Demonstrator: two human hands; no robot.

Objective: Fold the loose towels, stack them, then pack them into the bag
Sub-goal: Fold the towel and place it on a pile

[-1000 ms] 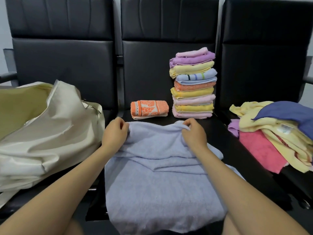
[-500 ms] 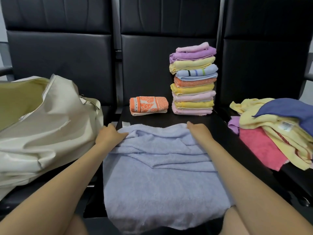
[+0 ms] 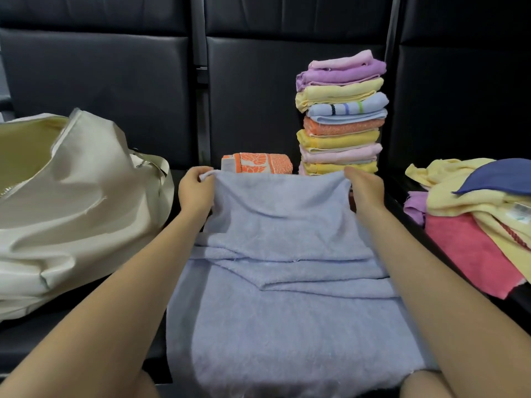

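Note:
A light blue towel [image 3: 287, 305] lies spread over the middle black seat and hangs toward me. My left hand [image 3: 195, 193] pinches its far left corner and my right hand [image 3: 365, 191] grips its far right corner. Both hold that far edge raised off the seat. Behind it stands a tall stack of folded towels [image 3: 342, 116], with a folded orange patterned towel [image 3: 258, 162] to its left. A cream bag [image 3: 71, 202] lies open on the left seat. Loose towels [image 3: 474, 214], yellow, pink, purple and dark blue, are heaped on the right seat.
Three black padded chairs [image 3: 115, 90] stand side by side, their backrests forming a wall behind everything. The bag's zip and strap [image 3: 149, 165] point toward the middle seat. My knees show at the bottom edge, under the hanging towel.
My hands first pressed the towel's far edge down flat on the seat. Now they have taken the two far corners and lifted that edge up.

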